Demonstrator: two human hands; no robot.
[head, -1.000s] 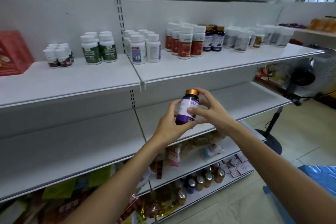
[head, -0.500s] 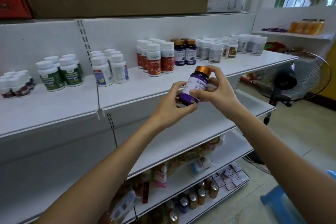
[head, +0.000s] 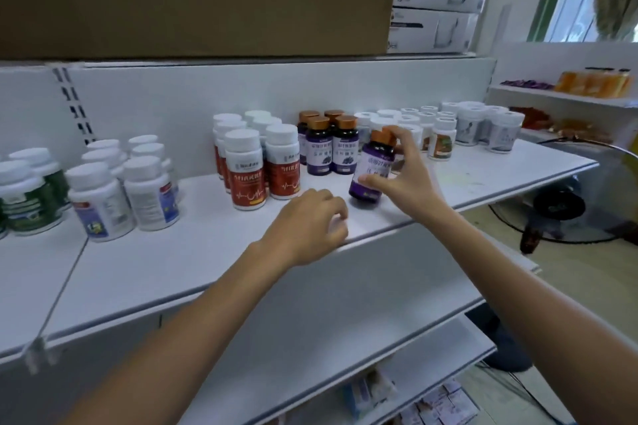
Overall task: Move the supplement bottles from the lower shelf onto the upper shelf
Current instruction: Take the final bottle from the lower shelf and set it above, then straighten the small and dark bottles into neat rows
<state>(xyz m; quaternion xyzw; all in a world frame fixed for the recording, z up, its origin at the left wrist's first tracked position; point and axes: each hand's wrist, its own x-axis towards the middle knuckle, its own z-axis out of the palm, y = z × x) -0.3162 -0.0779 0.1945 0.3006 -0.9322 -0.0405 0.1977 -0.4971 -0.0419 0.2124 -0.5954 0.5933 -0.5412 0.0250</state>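
Both arms reach forward over the white upper shelf. The right hand grasps one purple supplement bottle with a copper cap, thumb low on the label and fingers up by the cap. The bottle tilts slightly, its base at or just above the shelf near the front edge; contact cannot be told. It sits just in front and to the right of four matching purple bottles standing two by two. Left of those stand six white-capped bottles with red labels, counted by their caps. The left hand hovers over the shelf's front edge, fingers loosely curled and released, holding nothing. Half a second ago both hands held this bottle in the air in front of the shelving; now only the right hand has it, over the upper shelf.
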